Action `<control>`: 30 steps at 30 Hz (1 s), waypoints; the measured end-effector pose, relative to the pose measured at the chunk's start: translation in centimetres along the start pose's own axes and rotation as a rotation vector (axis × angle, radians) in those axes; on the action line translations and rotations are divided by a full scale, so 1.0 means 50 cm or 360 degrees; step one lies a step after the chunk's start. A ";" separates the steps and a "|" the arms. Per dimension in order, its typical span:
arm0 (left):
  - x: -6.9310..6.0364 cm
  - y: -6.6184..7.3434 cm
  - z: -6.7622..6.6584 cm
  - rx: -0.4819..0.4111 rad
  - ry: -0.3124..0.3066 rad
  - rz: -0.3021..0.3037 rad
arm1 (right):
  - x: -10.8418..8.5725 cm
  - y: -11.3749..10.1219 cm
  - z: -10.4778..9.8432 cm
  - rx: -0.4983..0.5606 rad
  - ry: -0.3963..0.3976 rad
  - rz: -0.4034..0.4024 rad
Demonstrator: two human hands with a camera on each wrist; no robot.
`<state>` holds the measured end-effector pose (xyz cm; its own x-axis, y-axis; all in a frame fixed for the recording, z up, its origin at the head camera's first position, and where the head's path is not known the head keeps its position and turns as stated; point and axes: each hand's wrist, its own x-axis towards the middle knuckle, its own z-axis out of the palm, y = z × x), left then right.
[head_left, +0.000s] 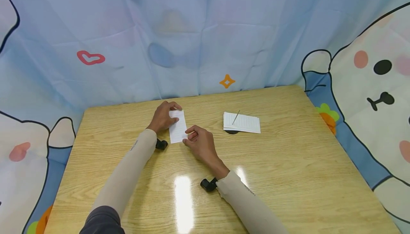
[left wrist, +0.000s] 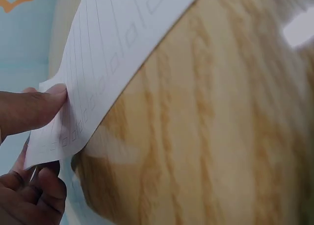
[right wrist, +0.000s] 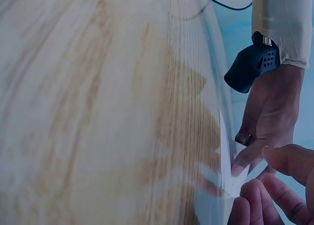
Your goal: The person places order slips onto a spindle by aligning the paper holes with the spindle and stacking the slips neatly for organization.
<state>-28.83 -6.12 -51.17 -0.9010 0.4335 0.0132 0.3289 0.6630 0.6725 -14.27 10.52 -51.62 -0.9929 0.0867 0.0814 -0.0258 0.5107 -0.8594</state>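
A small white lined sheet of paper (head_left: 177, 130) lies at the left centre of the table, with printed lines and small boxes visible in the left wrist view. My left hand (head_left: 163, 116) pinches its far end, thumb (left wrist: 55, 96) on the printed face and fingers (left wrist: 46, 188) underneath. At the sheet's near right corner is my right hand (head_left: 202, 143), its fingertips by the edge. A gap shows between right thumb (right wrist: 289, 159) and fingers in the right wrist view. Whether those fingertips touch the paper is unclear.
To the right lies a stack of white lined sheets (head_left: 248, 124), a thin stick (head_left: 236, 117) on top and a dark round object (head_left: 232, 132) partly under it. The wooden table (head_left: 288, 163) ends at a blue patterned curtain (head_left: 192, 31).
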 end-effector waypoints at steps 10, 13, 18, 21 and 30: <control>-0.008 0.004 0.003 -0.0059 0.0028 -0.0022 | -0.002 0.004 0.005 -0.0015 0.0006 -0.0001; -0.009 0.004 0.003 -0.0056 0.0030 -0.0027 | -0.003 0.006 0.007 -0.0014 0.0005 0.0002; -0.010 0.003 0.002 -0.0036 -0.0005 -0.0035 | -0.003 0.007 0.007 -0.0014 0.0010 0.0010; -0.012 0.005 0.000 -0.0063 -0.0034 -0.0051 | -0.003 0.007 0.007 -0.0016 0.0004 0.0024; -0.012 0.004 -0.006 -0.0231 -0.0094 -0.0054 | -0.003 0.008 0.003 -0.0085 0.0010 0.0013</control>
<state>-28.30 -6.41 -50.83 -0.8914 0.4503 -0.0521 0.2503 0.5848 0.7716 -14.15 10.56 -52.05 -0.9923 0.0961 0.0779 -0.0116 0.5550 -0.8318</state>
